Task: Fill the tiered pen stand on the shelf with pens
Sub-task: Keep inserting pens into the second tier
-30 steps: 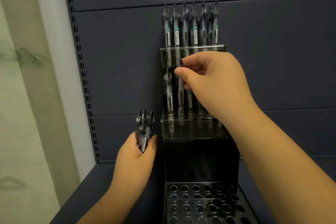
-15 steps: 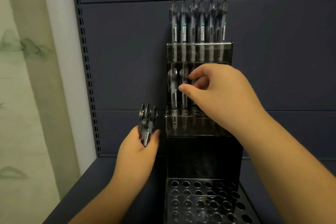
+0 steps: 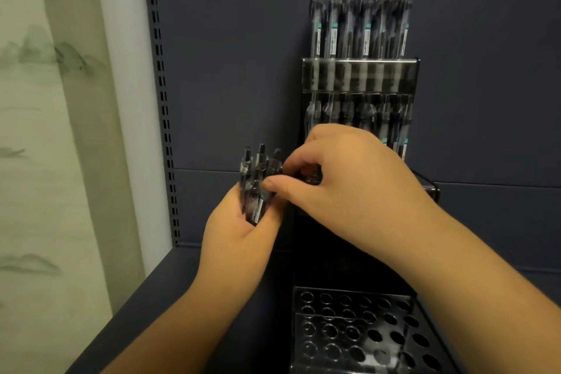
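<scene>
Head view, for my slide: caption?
Right hand pinches a pen from the left hand's bundle beside the stand.

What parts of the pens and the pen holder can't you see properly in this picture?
- Middle tier pens, head view: their lower parts are hidden behind the right hand.
- Bundle of pens: blurred and partly wrapped by the left hand, so no count is possible.
- Bottom tier: cut off by the lower edge.
- Pen labels: too small to read.
</scene>
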A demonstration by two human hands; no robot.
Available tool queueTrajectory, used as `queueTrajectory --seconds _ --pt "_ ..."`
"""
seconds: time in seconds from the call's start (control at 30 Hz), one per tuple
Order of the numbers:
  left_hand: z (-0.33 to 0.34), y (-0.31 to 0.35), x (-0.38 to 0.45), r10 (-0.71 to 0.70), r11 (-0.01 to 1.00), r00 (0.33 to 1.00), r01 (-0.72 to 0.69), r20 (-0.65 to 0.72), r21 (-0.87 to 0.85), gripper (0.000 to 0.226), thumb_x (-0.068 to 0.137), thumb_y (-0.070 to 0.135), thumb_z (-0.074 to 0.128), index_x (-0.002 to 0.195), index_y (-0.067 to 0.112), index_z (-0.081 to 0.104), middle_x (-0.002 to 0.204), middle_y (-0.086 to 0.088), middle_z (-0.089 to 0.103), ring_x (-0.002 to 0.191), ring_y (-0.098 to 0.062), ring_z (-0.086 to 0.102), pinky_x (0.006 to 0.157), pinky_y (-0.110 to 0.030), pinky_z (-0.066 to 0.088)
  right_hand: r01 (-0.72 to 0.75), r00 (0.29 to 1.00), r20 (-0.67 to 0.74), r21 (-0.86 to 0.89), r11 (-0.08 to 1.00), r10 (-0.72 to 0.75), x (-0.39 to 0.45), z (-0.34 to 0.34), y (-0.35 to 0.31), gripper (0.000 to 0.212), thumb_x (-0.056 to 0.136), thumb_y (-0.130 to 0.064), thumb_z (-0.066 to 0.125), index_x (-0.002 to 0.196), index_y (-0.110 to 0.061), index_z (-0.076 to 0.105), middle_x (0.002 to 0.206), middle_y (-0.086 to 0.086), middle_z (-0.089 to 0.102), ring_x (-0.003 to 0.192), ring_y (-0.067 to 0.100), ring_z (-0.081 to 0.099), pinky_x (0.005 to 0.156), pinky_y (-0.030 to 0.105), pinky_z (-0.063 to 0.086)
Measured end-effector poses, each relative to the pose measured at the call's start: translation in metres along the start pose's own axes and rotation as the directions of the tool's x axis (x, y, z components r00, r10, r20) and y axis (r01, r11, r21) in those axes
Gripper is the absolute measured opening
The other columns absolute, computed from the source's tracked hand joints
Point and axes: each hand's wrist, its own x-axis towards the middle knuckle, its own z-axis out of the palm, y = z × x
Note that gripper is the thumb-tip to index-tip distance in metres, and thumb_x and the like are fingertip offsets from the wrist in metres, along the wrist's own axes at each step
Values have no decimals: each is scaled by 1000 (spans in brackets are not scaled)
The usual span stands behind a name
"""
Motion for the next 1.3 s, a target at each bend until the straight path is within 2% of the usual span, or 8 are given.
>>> queueTrajectory --seconds 0.23,0.37,0.5,0.63,0.73,0.87,1.03,1.3 --pt "-2 1 -1 56 998 998 -55 10 -36 11 92 25 64 89 36 62 71 16 67 62 4 59 55 -10 44 107 994 -28 98 989 -104 0 6 0 23 92 -53 63 100 -33 72 92 -14 58 89 4 55 81 31 51" --pt "-3 1 -1 63 998 997 -63 36 -16 16 91 23 64 89 40 63 83 12 71 74 -5 67 61 -16 53 99 995 -14 191 976 -98 0 4 1 16 89 -48 70 87 -32 70 84 -15 59 78 -2 53 67 12 38" --pt "-5 -3 2 65 998 998 -65 22 5 7 85 32 69 89 37 66 86 7 72 80 -12 69 67 -26 56 61 998 -44 355 933 -49 -1 1 2 15 87 -39 75 76 -29 71 72 -16 64 68 -4 57 62 10 39" --pt "-5 -10 4 61 992 998 -61 6 110 13 88 34 68 82 24 62 73 13 67 68 4 61 60 -7 44 26 981 -167 617 787 98 6 -15 12 10 90 -23 74 83 -15 73 78 2 75 72 16 71 69 36 59" --pt "-5 -24 8 -23 987 999 18 28 157 28 90 42 62 75 19 53 61 5 52 57 -5 52 61 -23 46 57 933 -275 752 656 234 8 -40 30 7 95 -16 68 89 -18 66 89 -1 78 77 10 75 61 22 56" --pt "-4 -28 12 -100 995 993 100 63 -11 33 95 41 58 63 39 48 54 9 41 50 -12 42 54 -36 37 82 857 -431 653 753 281 7 -57 53 6 97 -19 67 94 -23 64 89 -5 78 78 10 75 65 25 58" --pt "-2 -31 10 -68 998 994 68 84 4 30 97 38 54 76 21 43 58 5 41 53 -16 43 51 -30 40 51 842 -454 605 795 291 7 -58 62 4 97 -24 66 94 -22 66 85 -1 77 75 11 75 65 28 59" --pt "-3 -35 10 -52 997 995 48 86 53 30 97 39 55 76 19 44 57 7 44 53 -13 47 54 -31 43 -46 879 -392 498 866 272 13 -43 68 11 93 -32 72 93 -22 69 77 -3 76 71 10 74 76 46 62"
